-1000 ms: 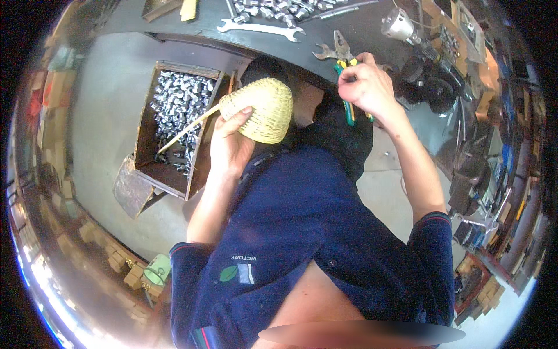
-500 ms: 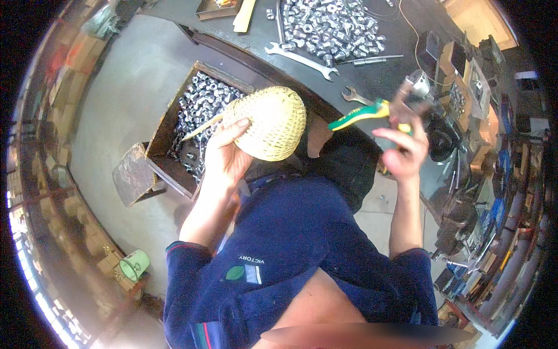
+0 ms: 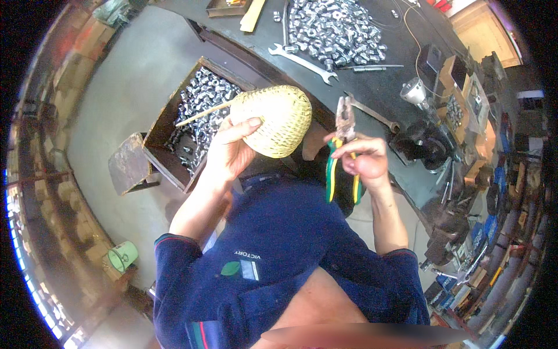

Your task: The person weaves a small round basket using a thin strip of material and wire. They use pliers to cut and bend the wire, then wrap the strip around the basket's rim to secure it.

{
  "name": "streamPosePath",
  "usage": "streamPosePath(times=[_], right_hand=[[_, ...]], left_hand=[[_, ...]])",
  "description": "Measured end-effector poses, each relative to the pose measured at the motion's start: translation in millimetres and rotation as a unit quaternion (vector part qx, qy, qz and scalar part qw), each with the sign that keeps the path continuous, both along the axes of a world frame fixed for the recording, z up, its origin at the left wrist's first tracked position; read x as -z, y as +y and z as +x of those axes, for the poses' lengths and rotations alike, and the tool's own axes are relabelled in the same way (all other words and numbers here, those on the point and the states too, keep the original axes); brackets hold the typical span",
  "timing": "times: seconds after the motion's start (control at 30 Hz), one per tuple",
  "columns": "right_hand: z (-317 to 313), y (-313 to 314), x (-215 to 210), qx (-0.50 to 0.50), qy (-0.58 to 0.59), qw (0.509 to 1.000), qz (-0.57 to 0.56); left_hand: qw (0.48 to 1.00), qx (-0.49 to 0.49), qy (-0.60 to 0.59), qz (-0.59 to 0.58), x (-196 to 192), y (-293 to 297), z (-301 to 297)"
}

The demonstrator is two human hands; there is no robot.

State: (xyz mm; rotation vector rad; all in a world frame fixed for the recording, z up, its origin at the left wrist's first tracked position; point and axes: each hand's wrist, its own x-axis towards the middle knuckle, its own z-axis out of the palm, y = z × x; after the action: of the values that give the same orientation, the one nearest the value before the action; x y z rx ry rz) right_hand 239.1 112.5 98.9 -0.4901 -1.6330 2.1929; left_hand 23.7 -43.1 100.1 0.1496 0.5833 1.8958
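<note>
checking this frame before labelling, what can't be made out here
Head view:
- Inside of the woven straw basket: it faces away, left hand covers part.
- Green-and-yellow-handled pliers: the right hand hides the handle middle.
- Metal parts in the wooden crate: too small.

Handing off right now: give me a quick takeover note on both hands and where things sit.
Left hand: gripping the woven basket, held up above the wooden box of metal nuts; a thin stick juts from the basket's rim.
Right hand: holding the pliers, jaws up, green and yellow handles down.
Bench: a pile of nuts and a wrench.
Pliers are not touching the basket yet.
</note>
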Motion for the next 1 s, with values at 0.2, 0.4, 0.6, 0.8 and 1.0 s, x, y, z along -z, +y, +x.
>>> streamPosePath(times=[0.2, 0.4, 0.6, 0.8, 1.0], right_hand=[[41.4, -2.1, 8.6, -0.096, 0.085, 0.958, -0.255], [42.3, -12.4, -7.9, 0.102, 0.073, 0.98, 0.156], [36.4, -0.9, -28.3, -0.076, 0.052, 0.995, -0.04], [4.1, 11.0, -52.9, -0.205, 0.014, 0.975, -0.082], [-8.3, 6.3, -45.0, -0.222, 0.057, 0.967, -0.113]], left_hand=[[0.997, 0.041, 0.043, -0.045, 20.3, 12.2, 35.5], [0.989, 0.023, 0.149, 0.005, -22.5, 18.4, 40.0], [0.965, 0.052, 0.257, -0.023, -40.2, 28.5, -5.9], [0.963, 0.062, 0.261, 0.034, -56.5, 40.0, -10.0], [0.957, 0.116, 0.264, 0.025, -63.8, 42.9, -16.2]])
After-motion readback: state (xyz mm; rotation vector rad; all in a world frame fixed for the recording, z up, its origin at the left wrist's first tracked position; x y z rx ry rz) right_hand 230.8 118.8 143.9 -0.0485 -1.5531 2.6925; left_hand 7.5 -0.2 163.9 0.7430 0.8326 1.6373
